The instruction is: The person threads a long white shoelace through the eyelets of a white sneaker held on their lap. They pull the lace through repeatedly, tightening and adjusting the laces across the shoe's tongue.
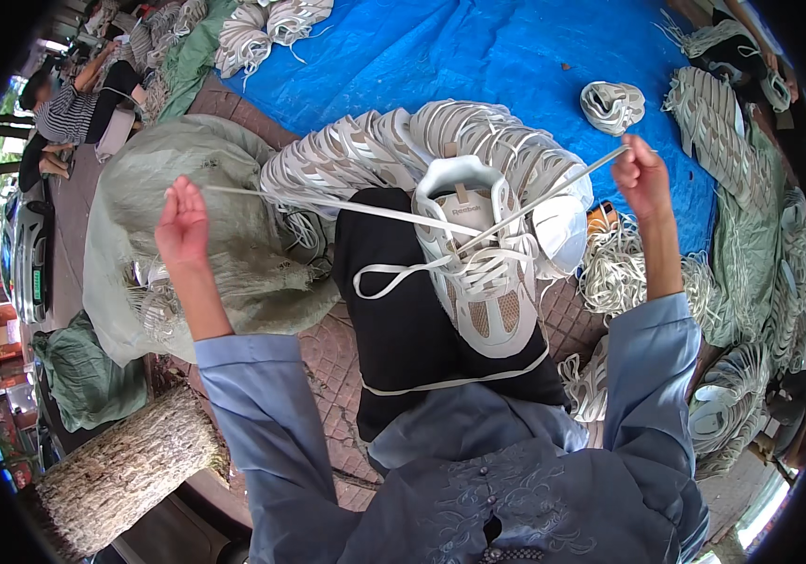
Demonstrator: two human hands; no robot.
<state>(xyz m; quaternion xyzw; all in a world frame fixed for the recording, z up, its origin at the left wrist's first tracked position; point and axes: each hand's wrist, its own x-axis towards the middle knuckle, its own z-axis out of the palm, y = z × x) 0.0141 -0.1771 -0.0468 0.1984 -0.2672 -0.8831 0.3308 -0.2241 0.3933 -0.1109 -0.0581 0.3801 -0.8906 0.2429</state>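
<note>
Shoe (489,312): white and pale grey, tan mesh panels, off-white lace (356,208).
Shoe row (337,158): off-white, with grey and tan panels. Lace pile (611,282): white. Tarp (478,56): bright blue. Large sack (168,160): pale grey-green. Small sack (93,371): dark green. Sleeves (266,390): plain blue-grey. Shirt front (516,498): darker blue-grey, tone-on-tone embroidered floral pattern. Lap cloth (375,273): solid black, crossed by a cream cord (412,391). Paving (332,352): reddish brown, grid pattern. Log (130,461): mottled buff and brown. Co-worker's top (74,115): dark and white stripes.
</note>
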